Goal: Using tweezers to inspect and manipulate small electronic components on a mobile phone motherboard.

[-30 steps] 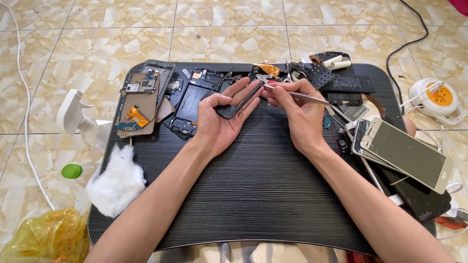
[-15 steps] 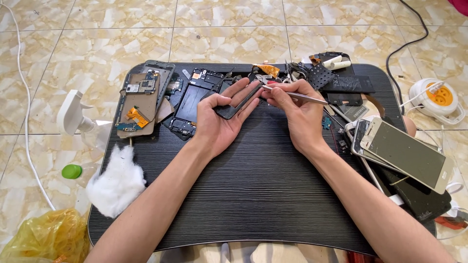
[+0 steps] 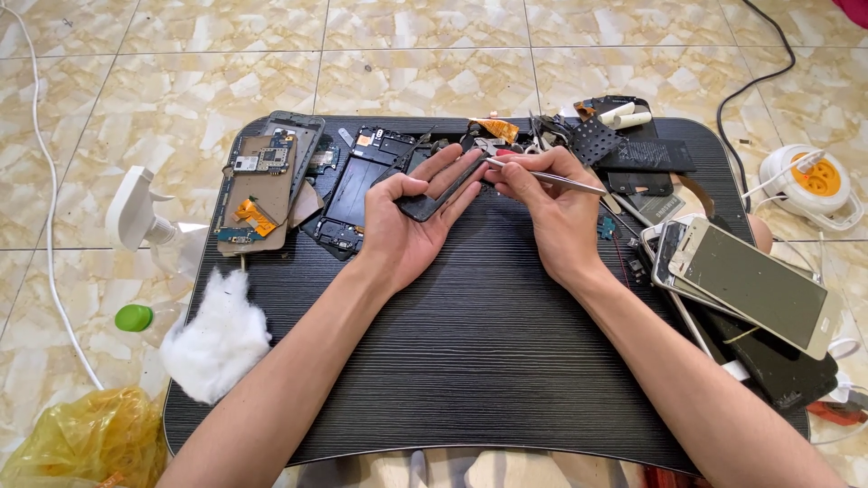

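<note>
Holding steady on the black part

Comparing with a second ago: barely any shift; both hands stay over the tabletop [image 3: 488, 361]; work looks mid-step. Left hand [image 3: 411, 221], grip pinching one black part [image 3: 443, 194]; right hand [image 3: 551, 212], grip pinching one pair of tweezers [image 3: 551, 179], tip at the part. Counts: one cotton wad [image 3: 217, 339]; one stack of phones [image 3: 750, 285], number unclear; one opened phone [image 3: 262, 185].

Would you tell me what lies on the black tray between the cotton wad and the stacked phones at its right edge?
In the head view, only both forearms cross bare tray between cotton wad and stacked phones.
</note>
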